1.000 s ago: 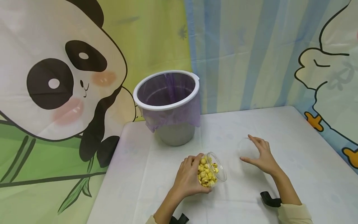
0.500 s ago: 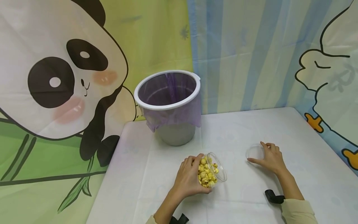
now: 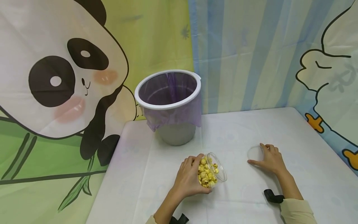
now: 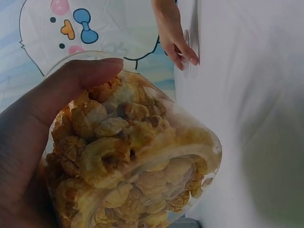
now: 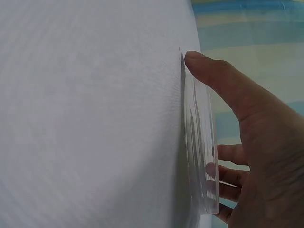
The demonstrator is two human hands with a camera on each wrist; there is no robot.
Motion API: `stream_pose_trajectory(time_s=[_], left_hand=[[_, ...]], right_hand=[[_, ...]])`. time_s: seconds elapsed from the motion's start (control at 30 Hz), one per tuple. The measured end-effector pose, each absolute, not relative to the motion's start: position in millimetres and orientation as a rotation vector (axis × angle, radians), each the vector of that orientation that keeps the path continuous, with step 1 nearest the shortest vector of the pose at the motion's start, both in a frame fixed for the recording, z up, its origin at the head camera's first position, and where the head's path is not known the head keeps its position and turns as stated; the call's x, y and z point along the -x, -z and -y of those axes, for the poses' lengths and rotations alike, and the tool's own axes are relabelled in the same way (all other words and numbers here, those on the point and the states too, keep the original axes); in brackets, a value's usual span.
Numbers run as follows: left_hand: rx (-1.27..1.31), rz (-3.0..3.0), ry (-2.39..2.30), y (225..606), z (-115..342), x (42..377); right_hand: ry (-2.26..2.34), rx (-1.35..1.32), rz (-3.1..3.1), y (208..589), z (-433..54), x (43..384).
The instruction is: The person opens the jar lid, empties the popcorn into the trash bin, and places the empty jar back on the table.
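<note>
A clear plastic jar (image 3: 207, 175) of yellow popcorn (image 4: 111, 156) is gripped round its side by my left hand (image 3: 189, 177). The jar tilts, its open mouth (image 3: 221, 168) facing right and a little up. Off to the right, my right hand (image 3: 268, 158) holds a clear round lid (image 5: 199, 147) by its edge, thumb on one side and fingers on the other. In the right wrist view the lid lies flat, right at the white tabletop. Only its faint outline shows in the head view.
A grey bin (image 3: 176, 135) with a white rim and a purple liner bag (image 3: 179, 116) stands at the back left of the white-covered table (image 3: 235, 127). Cartoon-printed curtains (image 3: 240, 56) hang behind and at the sides.
My right hand has moved right and toward me with the lid, lowering it to the table. The left hand and the jar have stayed in place.
</note>
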State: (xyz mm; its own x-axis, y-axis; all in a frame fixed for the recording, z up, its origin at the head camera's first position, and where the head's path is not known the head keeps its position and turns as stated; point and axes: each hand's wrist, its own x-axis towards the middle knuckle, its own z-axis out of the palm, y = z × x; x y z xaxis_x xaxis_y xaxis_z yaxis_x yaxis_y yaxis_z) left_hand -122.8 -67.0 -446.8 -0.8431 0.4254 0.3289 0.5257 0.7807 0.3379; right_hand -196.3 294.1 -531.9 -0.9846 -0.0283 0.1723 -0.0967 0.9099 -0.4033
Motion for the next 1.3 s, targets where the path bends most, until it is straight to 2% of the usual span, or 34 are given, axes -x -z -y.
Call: stream_pose_trajectory(time_s=[0.4,0.63,0.73,0.87,1.07,1.17,1.3], left_hand=[[0.758,2.743,0.621,445,64,122],[0.767,2.759,0.620,447,64,120],[0.765,2.770,0.613,448,64,118],[0.766,2.771,0.612,448,63,118],[0.760,2.782,0.618,448,62,116],[0.754,2.778,0.614,447,64,115],[0.749,2.763,0.588,444,67,113]], right_hand=[[-0.626,-0.134,2.934,532,-299,193],[-0.727,-0.192,2.942,518,-289,188],[-0.812,-0.212,2.867,487,-271,194],[-1.011,-0.290,2.745,423,-233,216],[-1.335,-0.586,2.403,339,-165,257],[-1.503,-0.670,2.286,310,-133,273],[-1.694,-0.654,2.286,288,-104,282]])
